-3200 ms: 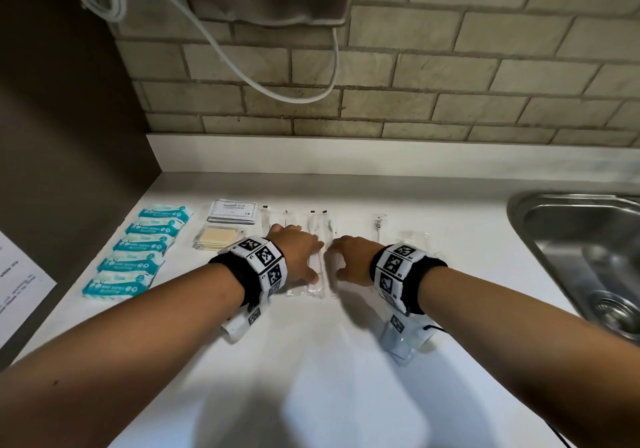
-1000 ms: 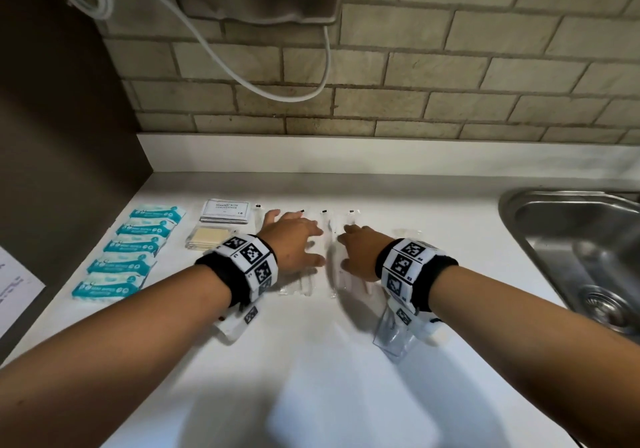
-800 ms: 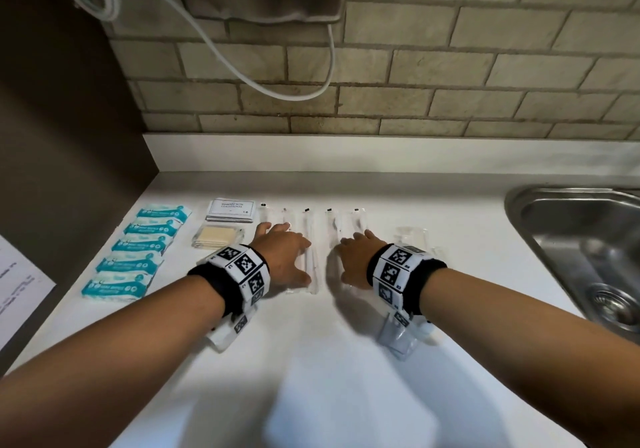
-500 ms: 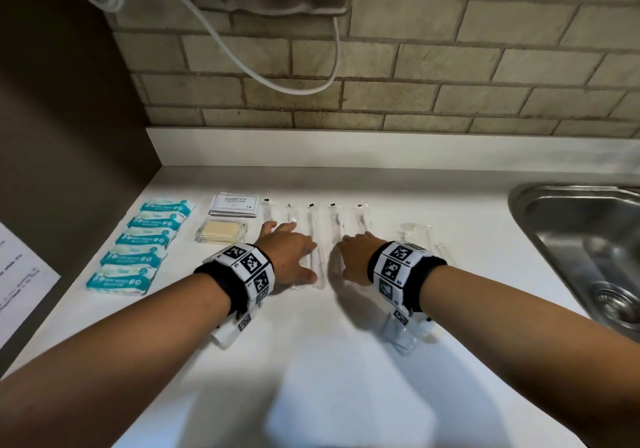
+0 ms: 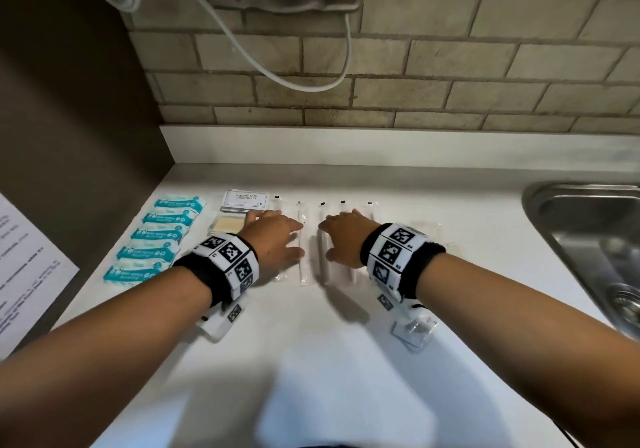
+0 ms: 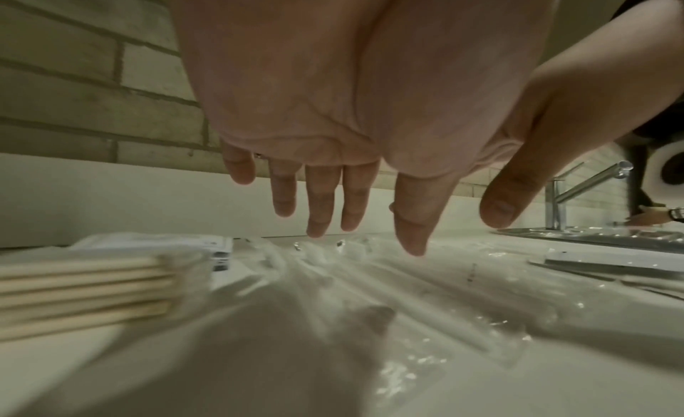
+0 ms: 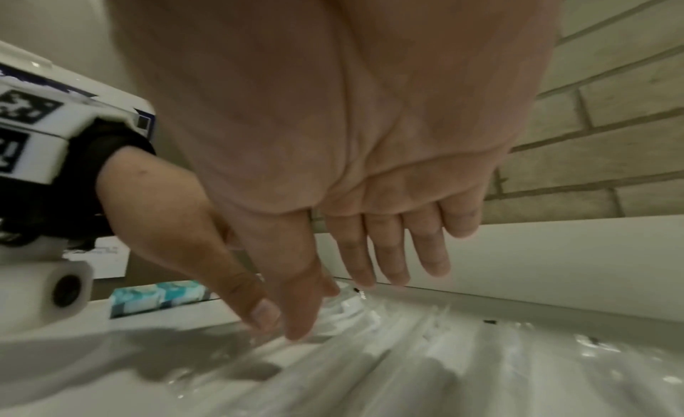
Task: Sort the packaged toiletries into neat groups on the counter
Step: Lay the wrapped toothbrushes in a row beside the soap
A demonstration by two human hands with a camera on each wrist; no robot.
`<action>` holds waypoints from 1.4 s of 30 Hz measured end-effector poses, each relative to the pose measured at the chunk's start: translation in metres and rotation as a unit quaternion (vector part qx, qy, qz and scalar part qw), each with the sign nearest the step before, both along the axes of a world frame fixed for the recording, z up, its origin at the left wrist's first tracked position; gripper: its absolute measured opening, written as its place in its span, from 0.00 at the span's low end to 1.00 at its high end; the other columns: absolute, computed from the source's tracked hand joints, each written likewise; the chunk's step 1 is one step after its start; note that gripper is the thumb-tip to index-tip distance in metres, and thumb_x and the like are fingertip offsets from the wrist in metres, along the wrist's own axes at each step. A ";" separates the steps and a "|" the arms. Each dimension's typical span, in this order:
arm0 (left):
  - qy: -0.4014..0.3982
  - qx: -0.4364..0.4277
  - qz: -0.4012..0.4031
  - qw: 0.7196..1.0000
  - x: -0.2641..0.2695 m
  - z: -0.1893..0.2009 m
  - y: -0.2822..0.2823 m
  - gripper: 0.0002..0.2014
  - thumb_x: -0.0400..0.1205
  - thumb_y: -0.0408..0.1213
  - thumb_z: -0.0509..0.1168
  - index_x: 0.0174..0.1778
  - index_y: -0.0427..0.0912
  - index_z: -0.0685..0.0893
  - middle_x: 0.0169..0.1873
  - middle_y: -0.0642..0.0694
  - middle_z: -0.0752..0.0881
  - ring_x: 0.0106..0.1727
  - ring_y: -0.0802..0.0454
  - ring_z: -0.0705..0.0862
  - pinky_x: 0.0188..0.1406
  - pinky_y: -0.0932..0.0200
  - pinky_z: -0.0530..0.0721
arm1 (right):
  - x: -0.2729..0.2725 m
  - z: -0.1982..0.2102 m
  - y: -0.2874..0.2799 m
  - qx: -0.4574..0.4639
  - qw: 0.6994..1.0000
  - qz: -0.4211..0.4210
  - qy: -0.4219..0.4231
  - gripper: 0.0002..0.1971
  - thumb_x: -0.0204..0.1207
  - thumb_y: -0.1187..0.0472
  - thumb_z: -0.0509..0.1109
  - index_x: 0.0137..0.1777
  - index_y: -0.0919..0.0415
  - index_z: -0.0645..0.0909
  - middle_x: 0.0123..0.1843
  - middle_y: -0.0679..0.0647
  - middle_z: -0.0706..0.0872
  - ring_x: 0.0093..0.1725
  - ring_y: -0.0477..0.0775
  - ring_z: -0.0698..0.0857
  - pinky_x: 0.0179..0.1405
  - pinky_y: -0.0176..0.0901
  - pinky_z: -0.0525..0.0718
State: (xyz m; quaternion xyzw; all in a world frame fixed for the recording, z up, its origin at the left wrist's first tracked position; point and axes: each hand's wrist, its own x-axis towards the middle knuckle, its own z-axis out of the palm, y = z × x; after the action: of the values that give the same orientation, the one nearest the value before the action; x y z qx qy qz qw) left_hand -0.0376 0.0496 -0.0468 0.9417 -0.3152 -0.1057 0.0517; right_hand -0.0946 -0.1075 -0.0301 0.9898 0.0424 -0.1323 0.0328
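Several clear-wrapped white toothbrushes [image 5: 303, 239] lie side by side on the white counter [image 5: 346, 343]. My left hand [image 5: 277, 239] lies flat over the left ones, fingers straight [image 6: 318, 218]. My right hand [image 5: 343, 236] lies flat over the right ones [image 7: 370, 315], fingers straight and spread. A gap with one toothbrush shows between the hands. A column of teal packets [image 5: 162, 236] sits at the far left. Next to it are a white shampoo sachet [image 5: 245, 200] and a clear pack of wooden sticks [image 5: 227, 226], also blurred in the left wrist view [image 6: 85, 288].
A steel sink [image 5: 588, 239] is set into the counter at the right, with a tap [image 6: 577, 195]. More clear wrappers [image 5: 426, 229] lie right of my right wrist. A brick wall [image 5: 381, 66] and white upstand close the back; a dark panel [image 5: 69, 101] closes the left.
Over the last seconds both hands slid the wrapped toothbrushes into a more even row, the right hand bringing one in from the right. In the last half second the hands barely moved.
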 end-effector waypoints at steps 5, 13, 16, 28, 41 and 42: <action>0.005 0.028 0.022 0.999 0.002 -0.004 0.026 0.30 0.82 0.56 0.61 0.80 0.52 0.69 0.79 0.46 0.72 0.85 0.46 0.55 0.81 0.47 0.50 | 0.009 -0.010 0.027 -0.032 0.998 0.040 0.043 0.34 0.76 0.49 0.72 0.80 0.54 0.65 0.77 0.55 0.74 0.77 0.59 0.70 0.82 0.56 0.60; -0.004 0.078 -0.010 0.997 -0.003 -0.011 0.026 0.31 0.82 0.58 0.62 0.80 0.50 0.69 0.80 0.47 0.72 0.85 0.45 0.57 0.81 0.45 0.54 | 0.011 -0.030 0.037 -0.011 0.998 -0.006 0.065 0.20 0.81 0.57 0.66 0.71 0.61 0.75 0.68 0.56 0.82 0.74 0.59 0.74 0.82 0.55 0.53; 0.009 0.072 0.001 0.997 0.002 -0.015 0.029 0.32 0.80 0.58 0.65 0.80 0.52 0.69 0.81 0.48 0.70 0.86 0.44 0.55 0.81 0.45 0.54 | 0.011 -0.031 0.037 0.004 0.999 -0.007 0.054 0.17 0.79 0.57 0.69 0.66 0.61 0.79 0.64 0.56 0.85 0.69 0.59 0.79 0.81 0.54 0.57; 0.027 0.069 0.014 0.997 0.002 -0.013 0.027 0.33 0.80 0.56 0.67 0.80 0.50 0.69 0.77 0.45 0.75 0.84 0.42 0.59 0.79 0.45 0.56 | 0.006 -0.032 0.034 0.018 0.999 -0.004 0.046 0.19 0.78 0.55 0.70 0.67 0.60 0.77 0.64 0.56 0.83 0.69 0.59 0.78 0.78 0.53 0.61; -0.020 -0.087 -0.085 0.992 -0.033 0.035 -0.050 0.22 0.82 0.52 0.65 0.72 0.54 0.78 0.71 0.52 0.78 0.74 0.49 0.71 0.72 0.52 0.65 | -0.061 0.028 -0.102 0.096 0.974 -0.204 0.019 0.25 0.82 0.45 0.63 0.77 0.53 0.70 0.76 0.52 0.76 0.73 0.56 0.76 0.71 0.47 0.73; -0.005 -0.097 -0.101 0.990 -0.041 0.037 -0.064 0.22 0.82 0.52 0.66 0.72 0.53 0.78 0.70 0.51 0.80 0.71 0.50 0.75 0.69 0.55 0.69 | -0.066 0.027 -0.118 0.077 0.969 -0.233 0.038 0.26 0.82 0.45 0.63 0.76 0.55 0.70 0.76 0.54 0.75 0.74 0.57 0.76 0.71 0.48 0.73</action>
State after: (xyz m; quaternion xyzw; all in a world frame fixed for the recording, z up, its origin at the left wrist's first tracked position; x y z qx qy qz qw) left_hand -0.0784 -0.0144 -0.0099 0.8962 -0.4175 -0.0742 0.1305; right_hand -0.1608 -0.2255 -0.0026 0.9663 -0.1777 -0.1698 -0.0769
